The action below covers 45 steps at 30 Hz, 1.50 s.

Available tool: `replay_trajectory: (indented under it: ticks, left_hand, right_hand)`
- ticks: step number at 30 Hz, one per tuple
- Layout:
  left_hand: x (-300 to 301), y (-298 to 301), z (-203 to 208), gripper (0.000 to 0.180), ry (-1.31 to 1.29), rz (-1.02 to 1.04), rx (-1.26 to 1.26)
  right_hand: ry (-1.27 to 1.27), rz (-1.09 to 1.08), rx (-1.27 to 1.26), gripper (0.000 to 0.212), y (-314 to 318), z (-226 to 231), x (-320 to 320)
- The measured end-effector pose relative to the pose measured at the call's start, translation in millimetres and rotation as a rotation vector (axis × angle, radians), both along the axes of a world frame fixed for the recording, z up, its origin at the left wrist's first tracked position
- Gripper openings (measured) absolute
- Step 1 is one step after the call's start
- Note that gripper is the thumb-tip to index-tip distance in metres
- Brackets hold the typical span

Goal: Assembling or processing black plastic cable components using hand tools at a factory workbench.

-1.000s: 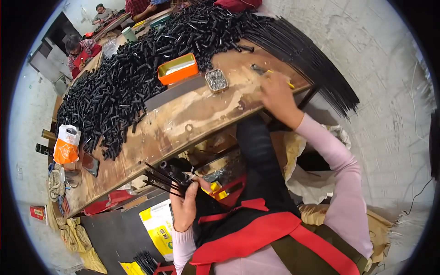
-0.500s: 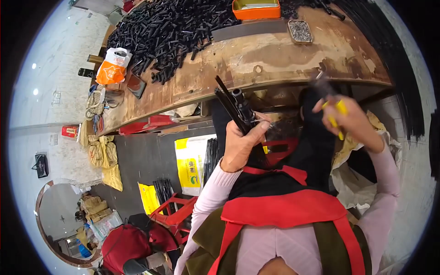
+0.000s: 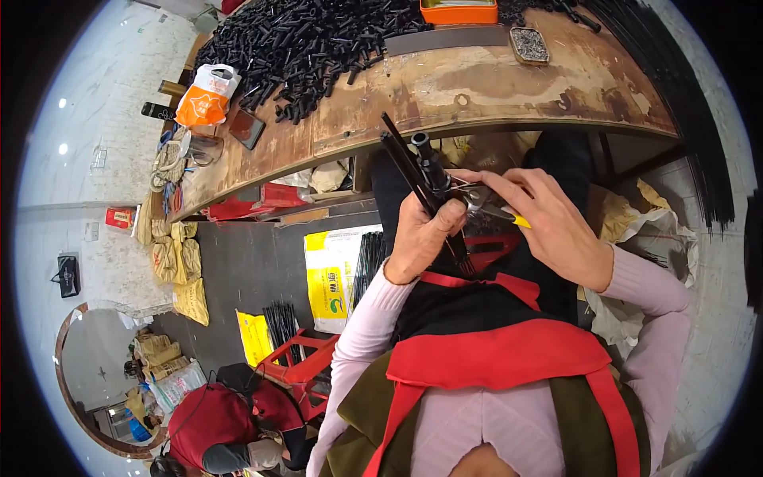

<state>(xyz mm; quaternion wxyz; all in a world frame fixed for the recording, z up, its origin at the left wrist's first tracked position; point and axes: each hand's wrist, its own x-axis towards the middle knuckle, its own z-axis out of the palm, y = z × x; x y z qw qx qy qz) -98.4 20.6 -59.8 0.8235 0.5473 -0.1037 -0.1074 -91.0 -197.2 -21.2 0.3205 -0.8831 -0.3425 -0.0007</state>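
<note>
Pliers (image 3: 521, 221) and right hand (image 3: 556, 226) are now in beside the left hand (image 3: 423, 242), from further right half a second ago; the right curls round the handle, the left wraps black rods (image 3: 404, 168) and a dark tube (image 3: 430, 165), tops overlapping the table's front edge (image 3: 509, 127); beyond, bare wood (image 3: 493, 87) reaches the tin (image 3: 531, 62) and heaped tubes (image 3: 302, 48)

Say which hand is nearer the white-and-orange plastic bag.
Left. The left hand, gripping black rods, is below and right of the plastic bag in the image; the right hand, with yellow-handled pliers, is farther right.
</note>
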Motion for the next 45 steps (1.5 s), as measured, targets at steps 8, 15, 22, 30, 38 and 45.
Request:
replay_trajectory:
  ticks: [8, 15, 22, 30, 38, 45]
  left_hand:
    - [-1, 2, 4, 0.064, -0.026, -0.032, -0.037]
    - [0, 6, 1, 0.064, -0.021, -0.037, 0.07]
    - [-10, 10, 10, 0.052, 0.001, -0.182, 0.133]
    - [2, 10, 3, 0.081, 0.068, -0.166, 0.007]
    - [10, 9, 3, 0.071, 0.037, -0.108, 0.054]
    - [15, 17, 2, 0.065, 0.003, -0.241, -0.059]
  right_hand:
    - [-0.112, -0.071, 0.034, 0.057, 12, -5, 10]
    - [-0.159, 0.084, -0.134, 0.06, -10, 21, 28]
    - [1.058, 0.154, 0.04, 0.051, -11, 58, 8]
    - [0.757, 0.189, -0.129, 0.035, -17, 83, 30]
    - [-0.022, 0.091, -0.14, 0.044, -20, 55, 14]
    - [1.42, 0.076, 0.141, 0.038, -10, 75, 31]
